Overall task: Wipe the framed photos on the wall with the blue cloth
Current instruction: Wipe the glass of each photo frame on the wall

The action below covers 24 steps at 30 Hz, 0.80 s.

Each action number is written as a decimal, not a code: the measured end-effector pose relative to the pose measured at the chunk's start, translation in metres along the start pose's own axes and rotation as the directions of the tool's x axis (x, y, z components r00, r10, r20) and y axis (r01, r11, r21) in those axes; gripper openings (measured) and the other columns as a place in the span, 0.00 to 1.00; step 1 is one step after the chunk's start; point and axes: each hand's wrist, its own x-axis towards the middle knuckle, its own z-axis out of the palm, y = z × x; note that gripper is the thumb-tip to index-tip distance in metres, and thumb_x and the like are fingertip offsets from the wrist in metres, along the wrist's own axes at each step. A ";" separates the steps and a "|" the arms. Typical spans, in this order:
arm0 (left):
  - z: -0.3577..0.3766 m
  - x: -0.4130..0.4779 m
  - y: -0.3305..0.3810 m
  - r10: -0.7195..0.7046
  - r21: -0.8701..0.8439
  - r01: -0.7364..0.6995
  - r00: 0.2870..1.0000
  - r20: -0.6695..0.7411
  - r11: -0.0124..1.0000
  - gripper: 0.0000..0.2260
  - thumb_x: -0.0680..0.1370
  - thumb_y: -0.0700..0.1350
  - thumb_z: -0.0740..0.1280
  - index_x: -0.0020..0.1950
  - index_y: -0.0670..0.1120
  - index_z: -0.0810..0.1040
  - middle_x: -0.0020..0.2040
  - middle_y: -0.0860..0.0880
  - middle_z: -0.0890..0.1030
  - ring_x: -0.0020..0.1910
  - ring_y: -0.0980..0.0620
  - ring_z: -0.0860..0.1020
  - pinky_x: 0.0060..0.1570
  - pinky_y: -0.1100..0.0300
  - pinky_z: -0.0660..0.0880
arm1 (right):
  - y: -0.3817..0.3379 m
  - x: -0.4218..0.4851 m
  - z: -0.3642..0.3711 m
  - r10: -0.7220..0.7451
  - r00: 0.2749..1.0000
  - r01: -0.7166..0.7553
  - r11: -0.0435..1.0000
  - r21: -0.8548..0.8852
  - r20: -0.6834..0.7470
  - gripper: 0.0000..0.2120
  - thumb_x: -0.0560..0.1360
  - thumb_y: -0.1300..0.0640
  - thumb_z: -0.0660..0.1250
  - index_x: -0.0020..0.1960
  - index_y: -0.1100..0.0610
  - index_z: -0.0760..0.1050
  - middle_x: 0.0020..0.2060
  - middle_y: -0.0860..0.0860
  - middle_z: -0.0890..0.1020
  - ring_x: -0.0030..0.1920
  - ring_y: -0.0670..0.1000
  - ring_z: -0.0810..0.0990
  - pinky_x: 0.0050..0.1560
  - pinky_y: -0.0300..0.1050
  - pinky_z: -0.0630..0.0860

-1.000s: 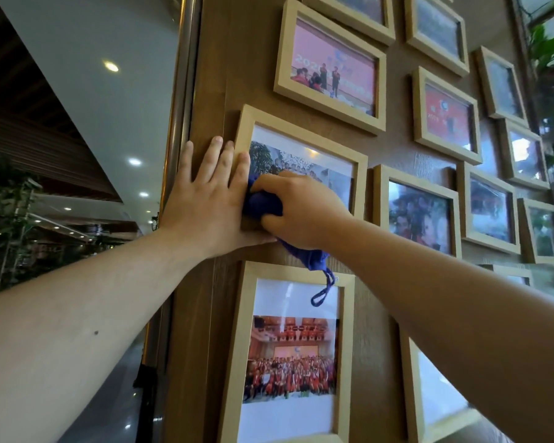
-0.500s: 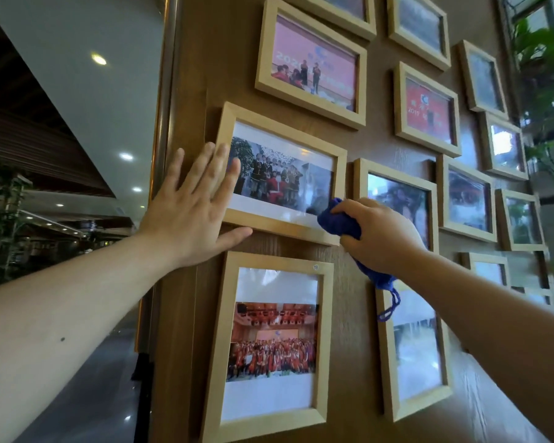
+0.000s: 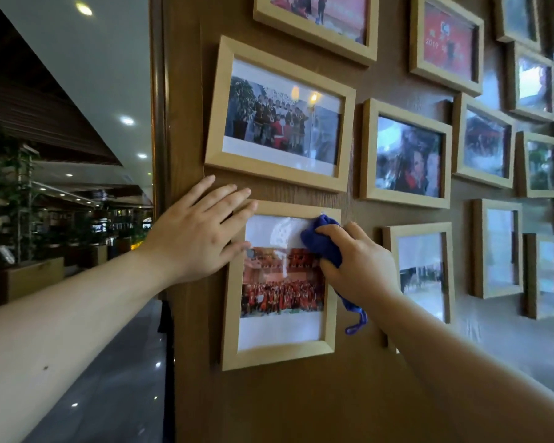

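Blue cloth (image 3: 321,240) bunched in right hand (image 3: 359,265) fingers, pressed on lower framed photo (image 3: 280,356); left hand (image 3: 195,235) fingers spread flat.

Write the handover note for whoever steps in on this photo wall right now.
Left hand: open, flat, steadying the top-left corner of the lower portrait frame.
Right hand: closed on the bunched blue cloth, pressed against that frame's glass near its upper right.
Done: cannot tell from this view which frames are already clean.
Left: finish this glass, then the landscape frame above and the others to the right as needed.
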 end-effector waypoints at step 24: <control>0.001 0.000 0.003 -0.005 0.017 0.006 0.998 -0.068 1.000 0.21 0.81 0.48 0.52 0.70 0.41 0.69 0.70 0.38 0.72 0.69 0.39 0.69 0.71 0.38 0.60 | -0.006 -0.007 -0.011 -0.126 0.977 0.152 0.977 -0.149 0.174 0.20 0.72 0.48 0.65 0.62 0.49 0.70 0.48 0.53 0.76 0.35 0.54 0.75 0.29 0.44 0.72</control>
